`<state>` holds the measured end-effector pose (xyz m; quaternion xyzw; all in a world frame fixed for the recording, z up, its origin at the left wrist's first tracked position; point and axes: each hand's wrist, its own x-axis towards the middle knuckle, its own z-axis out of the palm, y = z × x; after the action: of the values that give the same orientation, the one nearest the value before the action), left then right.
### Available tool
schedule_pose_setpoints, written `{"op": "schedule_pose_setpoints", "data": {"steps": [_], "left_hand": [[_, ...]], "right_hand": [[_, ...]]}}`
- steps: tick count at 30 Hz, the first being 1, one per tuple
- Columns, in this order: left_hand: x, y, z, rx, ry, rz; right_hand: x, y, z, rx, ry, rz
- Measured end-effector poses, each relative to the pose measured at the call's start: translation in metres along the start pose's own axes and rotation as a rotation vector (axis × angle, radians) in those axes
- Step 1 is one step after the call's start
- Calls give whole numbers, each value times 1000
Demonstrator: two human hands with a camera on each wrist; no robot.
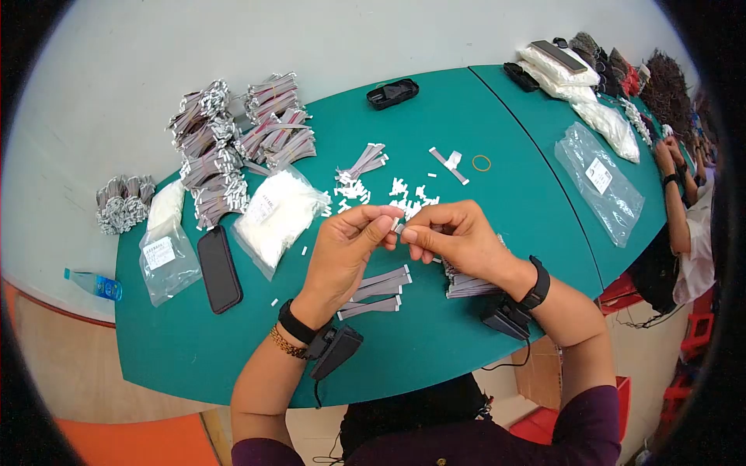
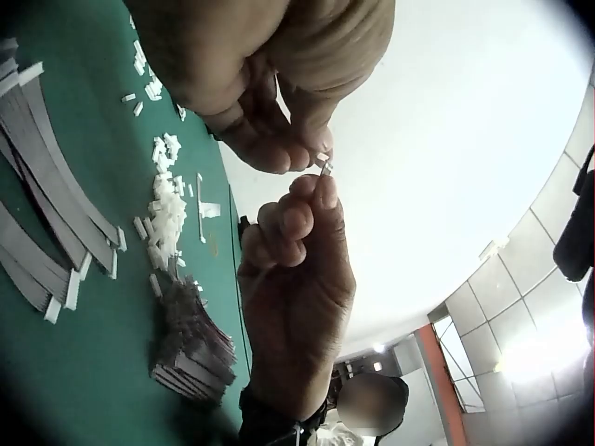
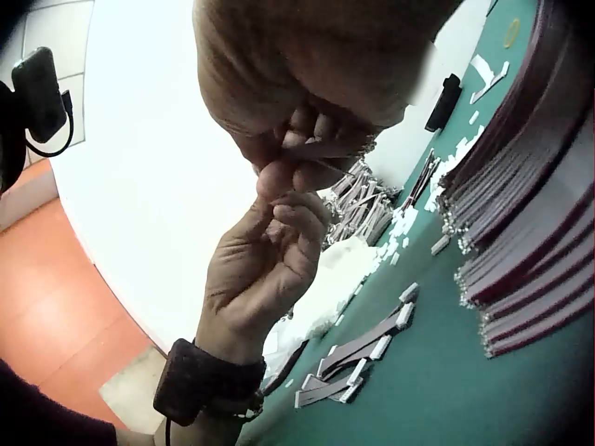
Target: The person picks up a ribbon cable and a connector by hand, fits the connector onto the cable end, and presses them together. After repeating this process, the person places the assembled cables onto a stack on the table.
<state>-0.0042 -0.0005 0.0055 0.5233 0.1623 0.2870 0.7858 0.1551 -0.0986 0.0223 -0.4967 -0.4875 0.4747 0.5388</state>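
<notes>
My left hand [image 1: 346, 248] pinches a small white connector housing [image 2: 322, 157] between thumb and fingertips. Facing it, my right hand [image 1: 458, 239] pinches a short grey ribbon cable [image 3: 321, 149], largely hidden by the curled fingers. The two hands meet fingertip to fingertip above the table, with the cable's end [image 2: 327, 170] right at the housing. Below them lie several finished-looking ribbon cables [image 1: 377, 293] with white ends. A stack of grey cables [image 3: 521, 223] without white housings lies under my right hand. Loose white housings [image 1: 404, 194] are scattered just beyond the fingertips.
Bundled cables [image 1: 214, 147] pile up at the back left, beside a bag of white housings [image 1: 276, 213] and a phone [image 1: 220, 268]. A rubber band [image 1: 482, 163] and a black case [image 1: 392, 93] lie farther back. Another person's arm [image 1: 676, 202] is at the right.
</notes>
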Motion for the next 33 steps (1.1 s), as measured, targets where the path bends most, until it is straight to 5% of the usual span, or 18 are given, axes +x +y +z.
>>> {"op": "schedule_pose_setpoints", "data": {"steps": [33], "left_hand": [[-2,2,5,40,-22,32]], "right_hand": [[-1,-1,0,-37,22,-5]]}}
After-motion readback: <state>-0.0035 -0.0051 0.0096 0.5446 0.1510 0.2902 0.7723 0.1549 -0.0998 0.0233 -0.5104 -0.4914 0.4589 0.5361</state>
